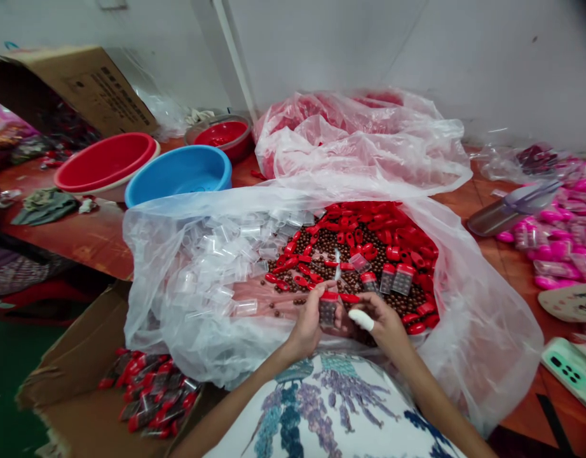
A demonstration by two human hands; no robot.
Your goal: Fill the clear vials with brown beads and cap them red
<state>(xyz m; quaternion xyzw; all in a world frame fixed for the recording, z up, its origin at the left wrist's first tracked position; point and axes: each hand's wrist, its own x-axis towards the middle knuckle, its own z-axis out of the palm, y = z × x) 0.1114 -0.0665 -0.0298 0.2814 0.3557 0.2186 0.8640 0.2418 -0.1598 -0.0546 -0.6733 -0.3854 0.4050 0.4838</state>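
My left hand (306, 326) is closed around a small clear plastic container (327, 313) filled with dark brown balls. A red plastic handle piece (349, 298) sits at its top, and my right hand (382, 323) pinches the far end of it. White wrapping covers one digit of my right hand. In front of both hands lies an open plastic bag (483, 318). On it are loose brown balls (328, 245), a heap of red handle pieces (393, 219), several filled containers (402, 280) and a pile of clear cups (221, 248) on the left.
Below left, a cardboard box (59, 388) holds finished-looking red-and-brown pieces (154, 394). Behind stand a blue basin (178, 172), a red basin (107, 162) and a bulky plastic bag (360, 140). At right are a tumbler (507, 207), pink pieces (560, 235) and a phone (572, 372).
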